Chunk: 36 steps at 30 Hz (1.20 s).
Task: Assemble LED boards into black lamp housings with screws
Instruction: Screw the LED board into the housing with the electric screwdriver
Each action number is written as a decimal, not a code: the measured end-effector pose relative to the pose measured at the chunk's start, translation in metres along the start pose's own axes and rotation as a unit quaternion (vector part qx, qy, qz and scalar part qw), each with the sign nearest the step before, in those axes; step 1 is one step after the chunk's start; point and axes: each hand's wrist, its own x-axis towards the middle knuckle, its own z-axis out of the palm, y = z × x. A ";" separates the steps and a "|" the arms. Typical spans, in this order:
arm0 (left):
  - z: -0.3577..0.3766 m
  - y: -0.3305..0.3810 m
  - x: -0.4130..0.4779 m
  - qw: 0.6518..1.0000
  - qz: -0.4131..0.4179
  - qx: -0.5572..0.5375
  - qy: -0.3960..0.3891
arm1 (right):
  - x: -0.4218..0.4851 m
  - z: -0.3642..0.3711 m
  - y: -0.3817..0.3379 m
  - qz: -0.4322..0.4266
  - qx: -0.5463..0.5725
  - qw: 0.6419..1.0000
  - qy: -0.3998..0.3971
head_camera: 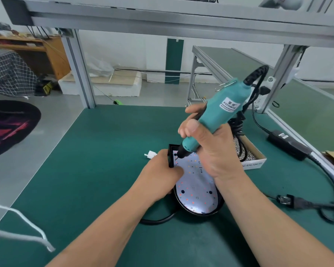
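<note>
- LED board (196,182) lies white face up inside the black housing (171,157), near the centre of the mat (104,151), a little toward 3 o'clock.
- Right hand (210,151) is clenched round the teal screwdriver (214,116), which leans toward 1 o'clock. Its bit (177,157) meets the board at the 11 o'clock corner.
- Left hand (160,176) clasps the housing's 9 o'clock rim, with the thumb pressed on the board.
- The step looks like driving a screw at that corner. Whether a screw sits under the bit is too small to tell.
- Stand the screwdriver nearer upright before pulling the trigger, so the bit cannot slip and scar the LEDs.
- Hold the thumb pressure so the holes stay aligned, and keep the fingers away from the bit.
- Dark holes toward 6 o'clock look unfilled, so tighten this corner only lightly at first.
- The screw box (253,158) sits at 2 o'clock, near the housing.
</note>
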 end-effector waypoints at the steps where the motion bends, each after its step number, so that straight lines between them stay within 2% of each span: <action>1: 0.000 -0.001 0.000 1.000 0.002 -0.002 0.005 | -0.001 -0.002 -0.002 -0.005 0.001 1.000 0.003; 7: -0.001 0.000 -0.004 1.000 0.002 -0.002 0.010 | -0.004 -0.004 -0.013 -0.002 -0.020 1.000 -0.021; 13: -0.002 0.006 -0.009 0.999 0.008 0.039 0.016 | -0.009 -0.002 -0.014 -0.015 -0.025 1.000 0.001; 17: -0.002 0.008 -0.010 0.998 -0.028 0.055 0.016 | -0.005 -0.004 -0.020 -0.032 -0.038 0.997 -0.059; 19: -0.002 0.009 -0.012 0.994 -0.029 0.094 0.043 | -0.002 -0.004 -0.022 -0.038 0.019 0.999 -0.031; 21: -0.002 0.009 -0.017 0.979 -0.010 0.177 0.098 | -0.001 -0.006 -0.027 -0.031 0.110 0.993 0.032; 23: -0.006 0.012 -0.020 0.959 0.071 0.232 0.150 | 0.001 -0.015 -0.031 -0.022 0.199 0.974 0.103; 24: -0.008 0.016 -0.022 0.955 0.123 0.222 0.154 | 0.002 -0.022 -0.034 -0.020 0.235 0.962 0.136; 25: -0.012 0.019 -0.023 0.957 0.162 0.205 0.128 | 0.002 -0.030 -0.037 -0.020 0.263 0.950 0.166; 27: -0.017 0.021 -0.025 0.954 0.206 0.218 0.009 | 0.003 -0.045 -0.041 -0.024 0.296 0.931 0.211; 30: -0.015 0.021 -0.027 0.923 0.253 0.247 -0.153 | 0.001 -0.059 -0.041 -0.024 0.308 0.918 0.250; 33: -0.015 0.022 -0.025 0.915 0.249 0.240 -0.207 | -0.001 -0.063 -0.039 -0.020 0.306 0.918 0.253; 36: -0.018 0.022 -0.023 0.920 0.213 0.226 -0.239 | -0.003 -0.062 -0.035 -0.014 0.299 0.919 0.256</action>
